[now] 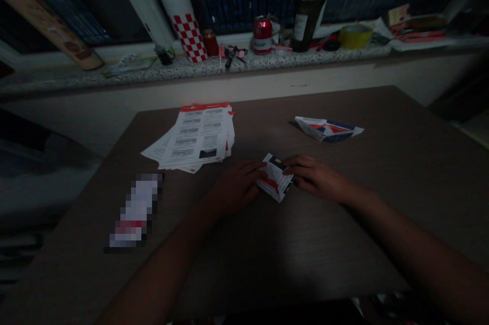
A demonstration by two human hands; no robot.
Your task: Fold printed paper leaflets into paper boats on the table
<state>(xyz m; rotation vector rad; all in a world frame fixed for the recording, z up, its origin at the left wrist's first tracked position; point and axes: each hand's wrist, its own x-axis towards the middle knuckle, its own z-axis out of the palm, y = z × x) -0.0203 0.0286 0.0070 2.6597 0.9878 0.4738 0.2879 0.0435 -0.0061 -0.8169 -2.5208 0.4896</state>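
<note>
A small folded paper [275, 177], white with red and black print, lies at the middle of the brown table. At its left edge my left hand [240, 185] holds it, fingertips on top and thumb low near the side. My right hand [315, 174] grips the opposite edge with bent fingers; part of that edge is hidden under them. Behind my right hand stands a folded paper boat [328, 129] in white, blue and red, apart from both hands.
A fanned stack of printed sheets [198, 136] lies at the back left of the table [336, 259]. A blurred-out flat device [135, 213] is left of my left forearm. On the stone sill [153, 74] stand a checkered bottle [189, 34], a red can [262, 34] and yellow tape [355, 37].
</note>
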